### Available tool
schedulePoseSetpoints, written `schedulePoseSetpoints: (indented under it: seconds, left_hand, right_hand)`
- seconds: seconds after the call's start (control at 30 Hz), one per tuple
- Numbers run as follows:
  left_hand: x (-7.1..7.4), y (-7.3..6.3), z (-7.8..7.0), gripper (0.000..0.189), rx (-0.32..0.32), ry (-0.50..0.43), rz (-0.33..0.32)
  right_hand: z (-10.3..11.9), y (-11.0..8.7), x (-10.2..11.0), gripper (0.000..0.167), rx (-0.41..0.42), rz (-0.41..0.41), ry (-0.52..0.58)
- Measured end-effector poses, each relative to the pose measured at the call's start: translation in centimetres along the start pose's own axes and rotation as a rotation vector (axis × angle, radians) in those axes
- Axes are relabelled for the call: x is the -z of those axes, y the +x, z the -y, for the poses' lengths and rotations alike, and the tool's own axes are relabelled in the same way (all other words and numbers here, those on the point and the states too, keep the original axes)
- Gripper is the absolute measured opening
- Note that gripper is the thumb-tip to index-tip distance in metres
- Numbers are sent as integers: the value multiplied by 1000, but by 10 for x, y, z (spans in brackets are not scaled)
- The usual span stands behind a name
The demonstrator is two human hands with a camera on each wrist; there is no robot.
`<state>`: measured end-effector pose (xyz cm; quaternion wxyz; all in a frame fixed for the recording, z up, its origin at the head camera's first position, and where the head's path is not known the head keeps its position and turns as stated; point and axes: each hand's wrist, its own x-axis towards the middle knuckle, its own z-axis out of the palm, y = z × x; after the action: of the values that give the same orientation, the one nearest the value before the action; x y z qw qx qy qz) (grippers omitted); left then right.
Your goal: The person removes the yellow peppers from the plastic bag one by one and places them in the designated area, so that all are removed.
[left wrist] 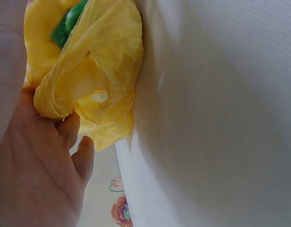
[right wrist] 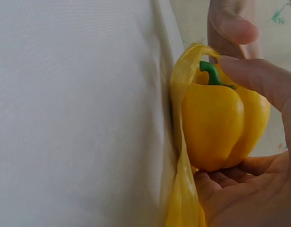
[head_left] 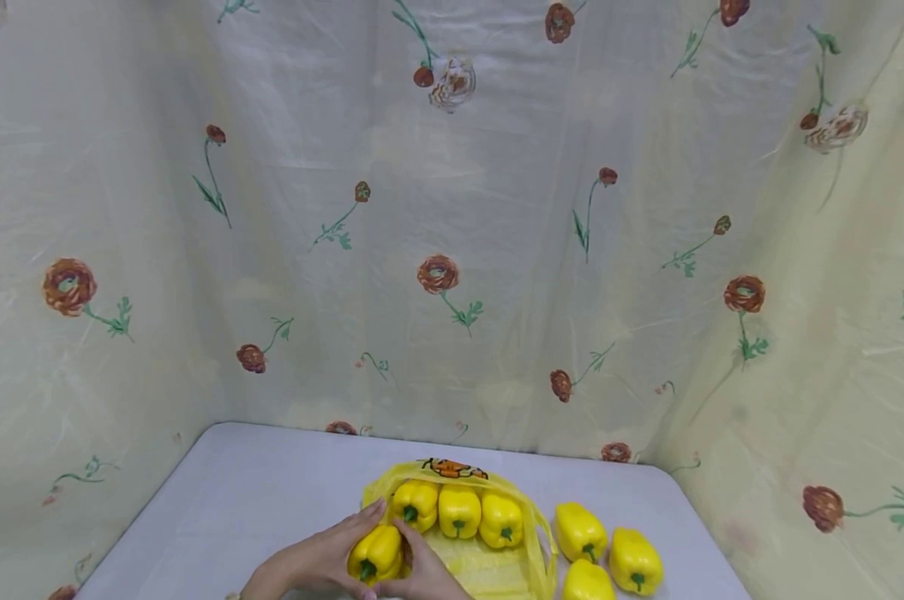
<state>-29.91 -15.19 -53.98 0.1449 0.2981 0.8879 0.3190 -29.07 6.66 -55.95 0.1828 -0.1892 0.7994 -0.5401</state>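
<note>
A yellow bell pepper with a green stem stands at the near left side of a yellow plastic bag, between my two hands. My right hand grips this pepper; in the right wrist view its thumb lies by the stem and its fingers curl under the bell pepper. With its fingers bent at a gathered edge of the plastic bag, my left hand holds the bag beside the pepper. Three more bell peppers lie in a row inside the bag, stems toward me.
To the right of the bag, three loose bell peppers lie on the white table. A bag handle loops close to them. Behind the table and at both sides hangs a flowered curtain.
</note>
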Motion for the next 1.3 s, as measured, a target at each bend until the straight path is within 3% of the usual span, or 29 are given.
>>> schedulePoseSetpoints:
  seconds: [0.37,0.83,1.3]
  left_hand:
    - [0,0,1,109,4,16,1]
    - [-1,1,3,110,-1,16,2]
    - [-1,-1,2,108,-16,55,-7]
  right_hand:
    - [-5,4,-2,91,-5,6,78]
    - [-6,6,-2,87,-30,-34,5]
    - [-3,4,3,84,-81,-26,18]
